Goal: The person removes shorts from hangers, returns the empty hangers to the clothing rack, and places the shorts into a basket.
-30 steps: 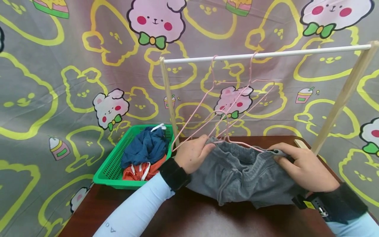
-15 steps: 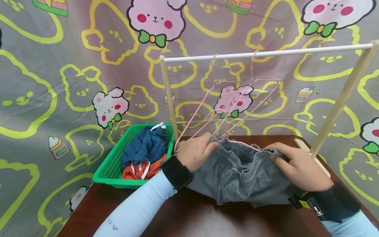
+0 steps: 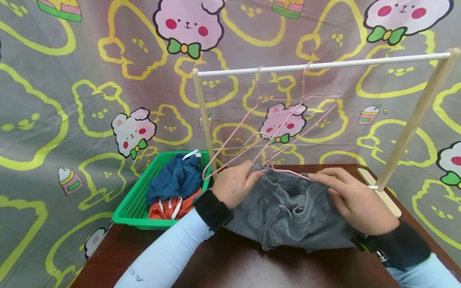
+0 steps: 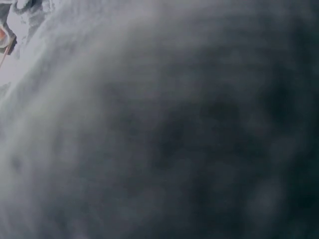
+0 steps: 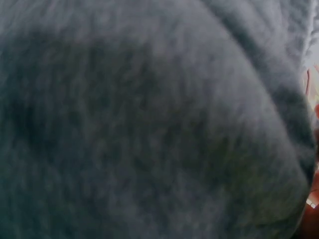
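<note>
Grey shorts (image 3: 299, 224) with a drawstring hang between the two hands over the table, waistband up. A pink hanger (image 3: 288, 172) lies in the waist opening, its hook standing above it. At the left end of the waistband, my left hand (image 3: 234, 186) pinches the cloth between thumb and fingers. My right hand (image 3: 360, 204) grips the waistband's right side, fingertips at the hanger's right end and thumb beneath. Blurred grey cloth of the shorts fills most of the left wrist view (image 4: 149, 139) and the right wrist view (image 5: 149, 139).
A rack with a white rail (image 3: 342, 64) and wooden posts stands behind, two pink hangers (image 3: 257, 104) on it. At left, a green basket (image 3: 126, 212) holds blue clothing (image 3: 176, 176) and orange clothing (image 3: 169, 210). All stand on a brown table (image 3: 252, 268) before a patterned curtain.
My right hand has shifted left, its fingers now at the hanger's right end. The waistband's right side has drawn inward. My left hand keeps its pinch, nearly in place.
</note>
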Demonstrator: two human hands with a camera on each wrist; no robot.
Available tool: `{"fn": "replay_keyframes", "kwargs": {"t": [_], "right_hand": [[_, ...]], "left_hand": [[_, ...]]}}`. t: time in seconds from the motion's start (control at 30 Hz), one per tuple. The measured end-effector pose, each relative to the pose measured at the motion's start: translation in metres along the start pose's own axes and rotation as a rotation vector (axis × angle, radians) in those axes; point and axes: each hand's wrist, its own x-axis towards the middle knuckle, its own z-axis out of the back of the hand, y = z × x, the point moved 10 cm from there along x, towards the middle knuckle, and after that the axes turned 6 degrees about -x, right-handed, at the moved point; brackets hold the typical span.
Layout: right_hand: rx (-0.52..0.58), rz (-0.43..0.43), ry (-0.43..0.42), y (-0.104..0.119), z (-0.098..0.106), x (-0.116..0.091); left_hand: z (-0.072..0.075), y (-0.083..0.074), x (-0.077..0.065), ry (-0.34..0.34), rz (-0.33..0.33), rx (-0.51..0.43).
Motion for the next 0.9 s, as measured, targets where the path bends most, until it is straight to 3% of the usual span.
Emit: {"fn": "replay_keyframes", "kwargs": {"t": [0.1,0.3,0.47,0.67,0.9], "right_hand": [[0.012,0.034,-0.012,0.002,0.000,0.000],[0.011,-0.010,0.007,-0.007,-0.002,-0.003],[-0.024,-0.109,0.036,-0.023,-0.001,-0.008],[-0.054,-0.247,0.129,-0.049,-0.002,-0.020],[-0.058,-0.411,0.217,-0.080,0.000,-0.032]], "left_hand": [[0.002,0.002,0.000,-0.010,0.007,-0.013],[0.002,0.005,-0.002,-0.019,-0.001,-0.019],[0.005,0.010,-0.002,-0.029,0.019,-0.056],[0.007,0.017,-0.003,-0.012,0.068,-0.113],[0.021,0.021,-0.001,-0.088,0.048,-0.114]]}}
